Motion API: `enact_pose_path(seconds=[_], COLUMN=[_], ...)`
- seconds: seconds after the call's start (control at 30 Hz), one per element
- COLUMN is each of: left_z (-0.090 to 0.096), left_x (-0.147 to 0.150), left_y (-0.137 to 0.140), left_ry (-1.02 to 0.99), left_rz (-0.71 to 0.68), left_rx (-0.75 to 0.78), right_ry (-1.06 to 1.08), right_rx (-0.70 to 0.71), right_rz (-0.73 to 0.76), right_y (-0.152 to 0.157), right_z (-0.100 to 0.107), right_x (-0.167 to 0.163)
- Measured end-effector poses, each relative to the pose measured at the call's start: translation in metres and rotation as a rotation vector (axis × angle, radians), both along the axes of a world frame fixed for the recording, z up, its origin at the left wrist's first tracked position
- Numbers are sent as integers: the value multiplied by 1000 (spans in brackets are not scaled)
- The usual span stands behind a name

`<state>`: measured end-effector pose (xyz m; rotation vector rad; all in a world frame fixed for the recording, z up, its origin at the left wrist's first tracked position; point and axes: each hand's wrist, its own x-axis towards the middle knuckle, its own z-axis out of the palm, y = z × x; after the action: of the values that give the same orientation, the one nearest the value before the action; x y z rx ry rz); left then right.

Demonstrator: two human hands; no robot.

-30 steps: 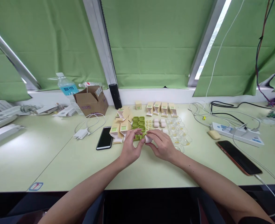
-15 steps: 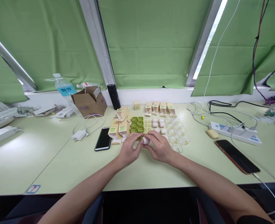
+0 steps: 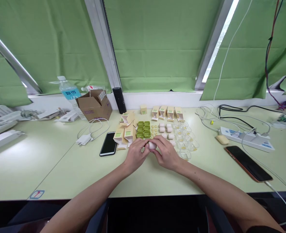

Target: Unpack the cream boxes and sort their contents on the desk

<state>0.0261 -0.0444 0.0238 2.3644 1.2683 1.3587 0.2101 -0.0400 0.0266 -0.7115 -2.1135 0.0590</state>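
Observation:
My left hand [image 3: 137, 152] and my right hand [image 3: 165, 149] meet over the table, fingertips closed around a small pale pink rounded block [image 3: 152, 146]. Fingers hide part of it. Just beyond my left hand stand two columns of small green square cups [image 3: 147, 128]. To their right lie several tiny yellow pieces [image 3: 154, 126], too small to name. Similar pale pink blocks [image 3: 169, 128] are grouped beyond my right hand. Several clear plastic covers [image 3: 185, 154] with yellowish bits spread out on the right of these.
Small open cartons [image 3: 120, 136] stand left of the cups, with more cartons [image 3: 162, 112] behind. A dark phone [image 3: 108, 144], a charger [image 3: 84, 139] and a cardboard box [image 3: 94, 106] are on the left. A power strip [image 3: 246, 138] and another phone [image 3: 248, 163] occupy the right.
The pink block has turned slightly between my fingers, and the green piece seen beside it earlier is now hidden. Both hands stay almost in place; the view has shifted slightly.

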Motion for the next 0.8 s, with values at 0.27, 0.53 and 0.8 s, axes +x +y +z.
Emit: enact_pose_path(seconds=[0.27,0.53,0.8], left_z=[4,6,4], left_x=[-3,-5,-11], left_y=[-1,3,9], left_ry=[-40,-99,-203], left_rz=[-59,-144,9], left_rx=[-8,-60,-118], right_ry=[18,166,389], right_rx=[-64,-221,-227], right_rz=[10,88,-41], right_y=[2,4,20], right_z=[-1,7,33], right_x=[2,4,23])
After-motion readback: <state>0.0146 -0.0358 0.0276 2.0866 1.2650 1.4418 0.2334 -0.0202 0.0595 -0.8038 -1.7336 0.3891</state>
